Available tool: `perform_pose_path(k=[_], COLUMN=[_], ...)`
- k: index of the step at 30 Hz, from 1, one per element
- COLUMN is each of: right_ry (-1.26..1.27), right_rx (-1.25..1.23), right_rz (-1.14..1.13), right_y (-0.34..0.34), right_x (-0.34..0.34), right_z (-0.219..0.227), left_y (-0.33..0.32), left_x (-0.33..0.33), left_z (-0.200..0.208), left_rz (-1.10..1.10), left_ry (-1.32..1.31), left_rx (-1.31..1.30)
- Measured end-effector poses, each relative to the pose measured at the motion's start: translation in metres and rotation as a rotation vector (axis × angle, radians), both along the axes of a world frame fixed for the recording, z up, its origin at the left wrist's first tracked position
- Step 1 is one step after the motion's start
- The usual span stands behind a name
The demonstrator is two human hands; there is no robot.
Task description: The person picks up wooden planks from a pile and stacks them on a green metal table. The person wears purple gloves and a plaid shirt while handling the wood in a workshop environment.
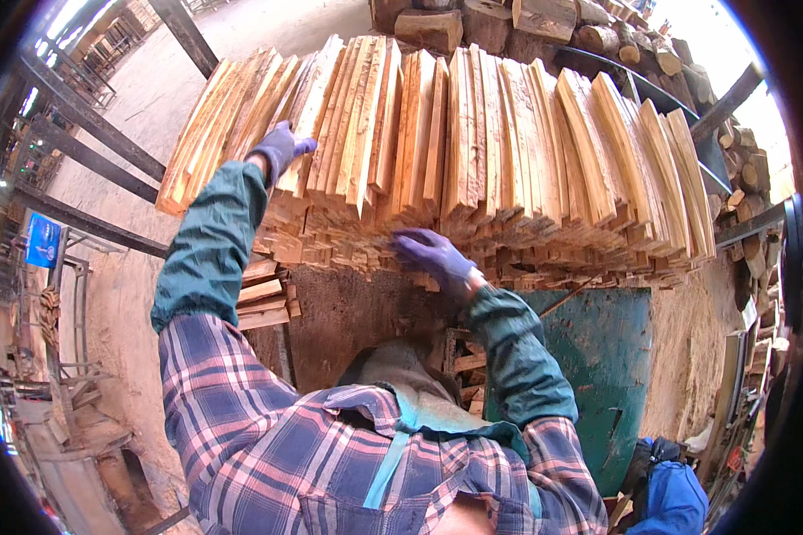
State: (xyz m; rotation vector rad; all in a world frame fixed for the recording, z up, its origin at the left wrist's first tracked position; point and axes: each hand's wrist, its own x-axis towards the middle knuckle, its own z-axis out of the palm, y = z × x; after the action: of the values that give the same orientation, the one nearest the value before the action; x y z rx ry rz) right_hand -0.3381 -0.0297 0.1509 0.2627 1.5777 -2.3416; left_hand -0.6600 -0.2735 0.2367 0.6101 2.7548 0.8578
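Note:
A wide stack of rough-sawn wooden boards [509,143] lies in front of me, the top layer standing on edge side by side with uneven near ends. My left hand [282,148], in a purple glove, is on the top boards at the left, thumb and a finger spread apart. Lower down, my right hand [433,256], also gloved in purple, is at the near ends of the boards around the middle. Its fingers stretch leftward, slightly blurred, with no board gripped in them. Both forearms wear green sleeve covers.
Short wood pieces [263,299] are piled below the stack at left. A green metal panel [593,366] stands below its right part. Dark metal bars [94,120] flank the left side. Cut logs [544,20] lie beyond the stack. A blue bag [674,499] sits at lower right.

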Motion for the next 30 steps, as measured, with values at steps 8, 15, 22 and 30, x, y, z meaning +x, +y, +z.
perform_pose_path(k=[8, 15, 22, 30], right_ry=[-0.102, -0.140, 0.535, -0.055], right_rx=[-0.216, -0.352, -0.958, -0.452], right_rz=[-0.599, -1.354, -2.533, -3.242], right_y=[0.036, -0.009, -0.198, -0.383], right_x=[0.237, 0.374, 0.746, 1.101], right_z=[-0.072, -0.152, -0.182, -0.163], left_y=[0.130, 0.341, 0.269, 0.183], left_x=[0.064, 0.376, 0.749, 0.929], left_z=[0.065, -0.076, -0.176, -0.210], left_rz=[-0.465, -1.627, -2.273, -2.024], left_ry=[0.672, 0.067, -0.043, 0.479], left_rx=[0.256, 0.289, 0.070, -0.433])
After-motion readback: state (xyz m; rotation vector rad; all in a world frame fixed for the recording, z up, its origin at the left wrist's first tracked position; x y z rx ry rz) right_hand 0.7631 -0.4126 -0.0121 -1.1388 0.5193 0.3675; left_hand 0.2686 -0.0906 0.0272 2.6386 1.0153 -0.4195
